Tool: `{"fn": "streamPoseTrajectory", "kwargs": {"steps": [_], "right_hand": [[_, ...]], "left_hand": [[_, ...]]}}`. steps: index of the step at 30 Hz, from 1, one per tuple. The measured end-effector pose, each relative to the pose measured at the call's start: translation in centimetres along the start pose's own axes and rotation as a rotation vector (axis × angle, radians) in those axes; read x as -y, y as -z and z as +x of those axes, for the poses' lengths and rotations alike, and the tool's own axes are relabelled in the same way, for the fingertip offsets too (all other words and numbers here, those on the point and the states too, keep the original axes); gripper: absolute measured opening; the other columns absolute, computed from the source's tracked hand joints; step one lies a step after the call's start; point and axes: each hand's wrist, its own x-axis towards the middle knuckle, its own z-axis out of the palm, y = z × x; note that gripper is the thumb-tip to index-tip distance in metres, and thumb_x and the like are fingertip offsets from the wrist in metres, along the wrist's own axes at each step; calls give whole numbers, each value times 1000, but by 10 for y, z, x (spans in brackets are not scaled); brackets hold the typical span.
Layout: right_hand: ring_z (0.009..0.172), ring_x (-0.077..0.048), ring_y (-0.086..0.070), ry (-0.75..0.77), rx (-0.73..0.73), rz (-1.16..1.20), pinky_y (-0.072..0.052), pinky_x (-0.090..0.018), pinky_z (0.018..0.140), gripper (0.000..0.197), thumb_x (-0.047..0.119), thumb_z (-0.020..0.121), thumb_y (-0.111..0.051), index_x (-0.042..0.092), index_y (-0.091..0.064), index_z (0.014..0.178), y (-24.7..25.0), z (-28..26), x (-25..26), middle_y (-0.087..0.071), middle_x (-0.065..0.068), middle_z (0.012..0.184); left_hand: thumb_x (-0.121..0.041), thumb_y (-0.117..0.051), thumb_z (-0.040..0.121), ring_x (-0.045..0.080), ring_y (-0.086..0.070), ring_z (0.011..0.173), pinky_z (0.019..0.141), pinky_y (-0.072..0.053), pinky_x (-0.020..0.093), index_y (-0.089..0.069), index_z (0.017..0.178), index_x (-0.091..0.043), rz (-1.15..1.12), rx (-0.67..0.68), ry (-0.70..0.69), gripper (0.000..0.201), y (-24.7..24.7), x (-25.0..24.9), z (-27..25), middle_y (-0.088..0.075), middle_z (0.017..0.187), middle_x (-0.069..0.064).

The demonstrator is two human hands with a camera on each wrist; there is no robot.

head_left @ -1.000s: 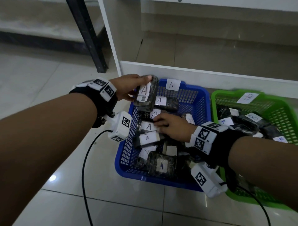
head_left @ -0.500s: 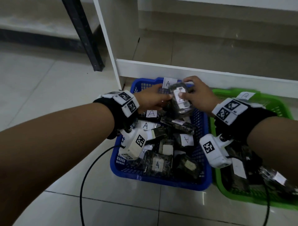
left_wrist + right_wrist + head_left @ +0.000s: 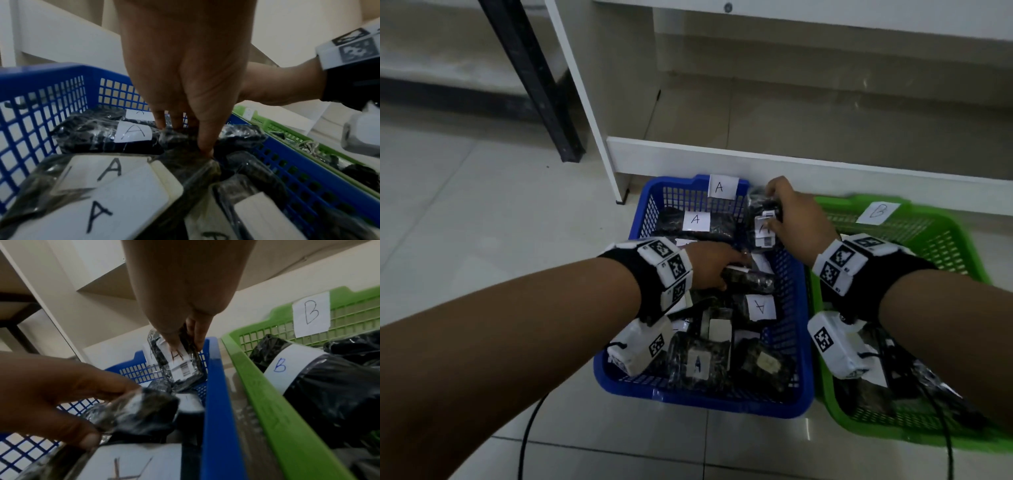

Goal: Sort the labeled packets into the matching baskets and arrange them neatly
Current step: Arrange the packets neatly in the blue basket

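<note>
The blue basket point(image 3: 698, 401) tagged A holds several dark wrapped packets with white A labels. My right hand point(image 3: 774, 212) pinches one A packet point(image 3: 762, 228) by its top and holds it upright in the basket's back right corner; the right wrist view shows this A packet point(image 3: 180, 365) against the mesh wall. My left hand point(image 3: 717, 269) is in the middle of the basket, its fingers curled round another dark packet point(image 3: 751, 279). The left wrist view shows the fingertips point(image 3: 205, 149) dug into that wrapped packet point(image 3: 185, 162).
The green basket point(image 3: 835, 407) tagged B stands right against the blue one and holds B-labelled packets point(image 3: 308, 378). A white shelf base point(image 3: 722, 154) runs just behind both baskets. A black table leg point(image 3: 534, 82) stands at the back left. Tiled floor lies to the left and in front.
Half a second ago both hands held the A packet at the back. My left hand has let go and dropped to the basket's middle onto another packet. The right hand keeps the A packet.
</note>
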Motion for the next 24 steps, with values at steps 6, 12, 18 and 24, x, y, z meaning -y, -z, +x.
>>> {"fn": "streamPoseTrajectory", "kwargs": {"steps": [6,12,18,24], "right_hand": [[71,-33,-52,-1,-15,-27,-38,-37,59,35,-6,79,-55,11,-35,102,-7,5,-10,-53,-17,84],[77,-34,-58,-41,-35,-7,-48,-41,64,44,-5,81,-55,12,-39,119,-12,9,-12,-61,-20,89],[71,-30,-55,-63,-32,5,-39,-33,58,40,-4,86,-50,7,-39,123,-19,11,-6,-60,-19,86],[94,-33,-60,-96,113,-15,-34,-25,67,43,-1,90,-49,7,-42,132,-22,20,-1,-62,-20,108]], "left_hand": [[-27,-60,87,19,-54,87,69,-44,25,-54,109,-12,-123,-130,54,27,19,14,-13,-57,103,5],[-36,-64,86,25,-50,113,90,-41,31,-41,131,-10,87,-128,315,57,31,51,-29,-47,129,11],[-34,-63,87,27,-52,117,94,-44,35,-38,138,-15,154,-145,326,60,11,60,-27,-54,130,11],[-33,-63,88,27,-53,116,89,-44,32,-41,137,-11,159,-175,329,58,9,62,-24,-53,130,13]]}}
